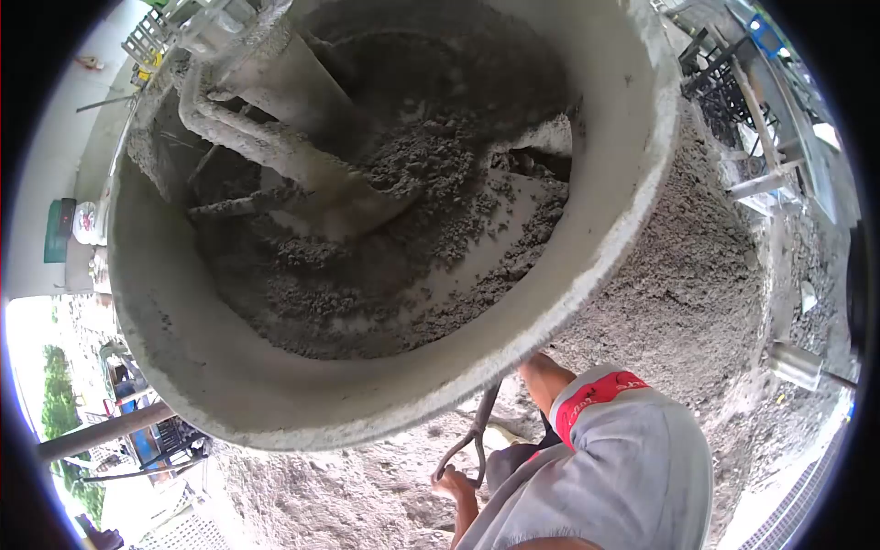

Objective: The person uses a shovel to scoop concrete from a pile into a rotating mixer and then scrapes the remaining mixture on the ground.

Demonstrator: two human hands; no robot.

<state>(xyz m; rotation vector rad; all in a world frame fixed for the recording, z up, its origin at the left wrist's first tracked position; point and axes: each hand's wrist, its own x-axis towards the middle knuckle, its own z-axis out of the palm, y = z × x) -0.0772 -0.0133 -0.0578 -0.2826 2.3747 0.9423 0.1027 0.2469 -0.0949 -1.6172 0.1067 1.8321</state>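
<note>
With left hand point(453, 484), grips forked handle point(478, 436) beneath near rim point(367, 434) of drum point(275, 390); cannot tell right hand's state, hidden behind rim.

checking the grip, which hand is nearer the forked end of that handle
Left. The left hand is on the forked end; the right arm reaches towards the mixing drum's rim, its hand hidden behind it.
</note>
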